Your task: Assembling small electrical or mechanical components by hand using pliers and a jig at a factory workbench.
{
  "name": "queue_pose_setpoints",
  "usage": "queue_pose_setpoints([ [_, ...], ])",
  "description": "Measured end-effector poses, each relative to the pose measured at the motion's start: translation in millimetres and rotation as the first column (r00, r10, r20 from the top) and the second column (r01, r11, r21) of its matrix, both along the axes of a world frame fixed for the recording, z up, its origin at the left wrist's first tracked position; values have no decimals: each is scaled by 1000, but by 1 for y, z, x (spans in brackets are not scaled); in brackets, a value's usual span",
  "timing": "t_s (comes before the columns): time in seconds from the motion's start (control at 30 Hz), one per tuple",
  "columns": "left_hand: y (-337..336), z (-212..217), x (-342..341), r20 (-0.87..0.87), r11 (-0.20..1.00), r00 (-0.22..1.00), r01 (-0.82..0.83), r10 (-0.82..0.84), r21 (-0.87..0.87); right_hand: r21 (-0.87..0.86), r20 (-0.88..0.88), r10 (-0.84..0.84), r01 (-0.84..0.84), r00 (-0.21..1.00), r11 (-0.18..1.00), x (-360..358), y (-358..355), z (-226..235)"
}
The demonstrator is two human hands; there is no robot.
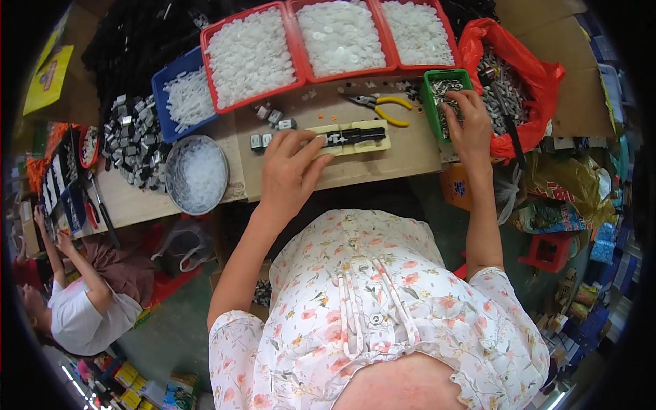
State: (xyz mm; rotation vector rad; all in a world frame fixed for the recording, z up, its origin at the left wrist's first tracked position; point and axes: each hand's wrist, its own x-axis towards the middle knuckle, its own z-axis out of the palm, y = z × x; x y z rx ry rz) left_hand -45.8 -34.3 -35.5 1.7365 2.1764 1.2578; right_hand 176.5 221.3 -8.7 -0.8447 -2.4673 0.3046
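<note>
A cream-coloured block (372, 145) lies on the table in front of me, with a long black plastic part (362, 136) set in its groove and small white pieces along it. My left hand (292, 164) grips the block's left end, thumb on the near side and fingers over the top, hiding that end. Over at the right, my right hand (469, 123) reaches into a green bin (430, 113) of small metal pins (443, 87). Its thumb and fingers are bent together at the pins; whatever is between them is too small to make out.
Yellow-handled pliers (383, 108) lie behind the block. Red trays (298, 65) of white parts, a blue tray (160, 89) and a metal bowl (198, 174) stand around it. Silvery blocks (130, 140) are heaped at left. A red bag (547, 75) sits right. Another person (96, 301) works at far left.
</note>
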Motion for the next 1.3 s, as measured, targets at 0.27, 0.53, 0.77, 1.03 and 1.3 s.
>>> queue_pose_setpoints([
  [0.27,85,40,-11,-114,992,993,45,-32,116,17,76,-22,21,997,1000,6,24,-12],
  [0.53,227,30,-34,-404,982,909,158,-106,99,-95,-78,-34,27,996,995,13,32,-7],
  [0.77,280,21,-38,-576,996,812,76,-92,-53,-138,-161,-49,26,986,990,21,37,-11],
  [1.03,283,14,-46,-500,987,856,161,-131,17,-168,-235,-54,14,970,986,19,35,-8],
  [1.3,222,55,-16,807,997,588,77,-53,10,-464,-517,-162,-117,841,878,-18,10,13],
])
